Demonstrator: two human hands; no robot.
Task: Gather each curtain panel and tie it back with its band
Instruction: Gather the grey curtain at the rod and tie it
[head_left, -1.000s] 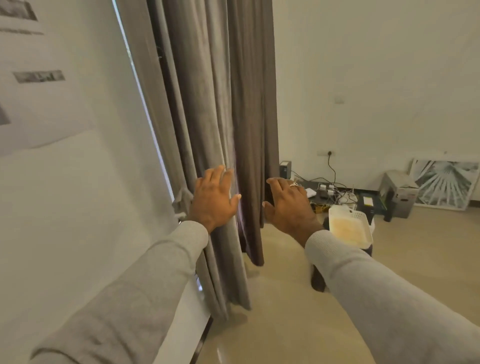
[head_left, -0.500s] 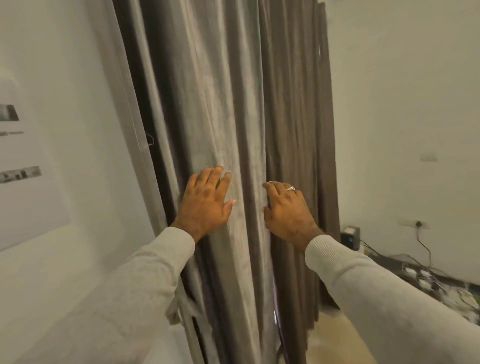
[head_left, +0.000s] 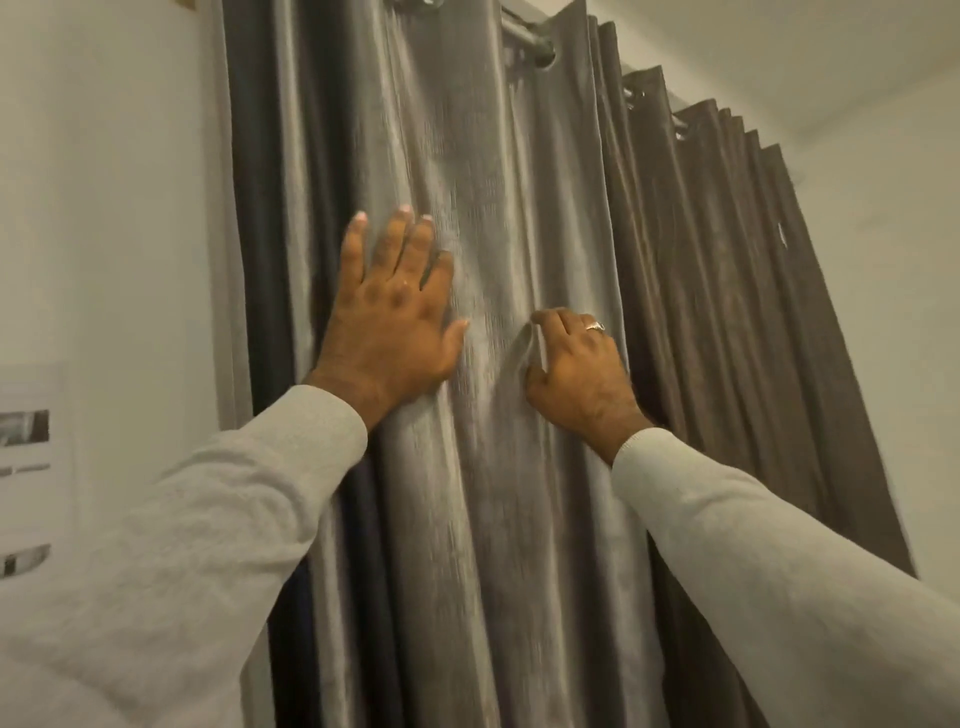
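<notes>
White wall (head_left: 104, 208) at left carries a sheet with dark printed strips (head_left: 28, 457). Metal rod (head_left: 524, 34) runs overhead. White wall (head_left: 883, 182) at right.

A single head-worn view, wide-angle, set close to the curtain panel (head_left: 498, 364) and tilted upward; the rod (head_left: 524, 34) crosses the top of the frame; both sleeved arms enter from the lower corners, the left hand (head_left: 389, 322) and right hand (head_left: 576, 369) meeting near centre; white wall (head_left: 104, 208) fills the left edge.
</notes>
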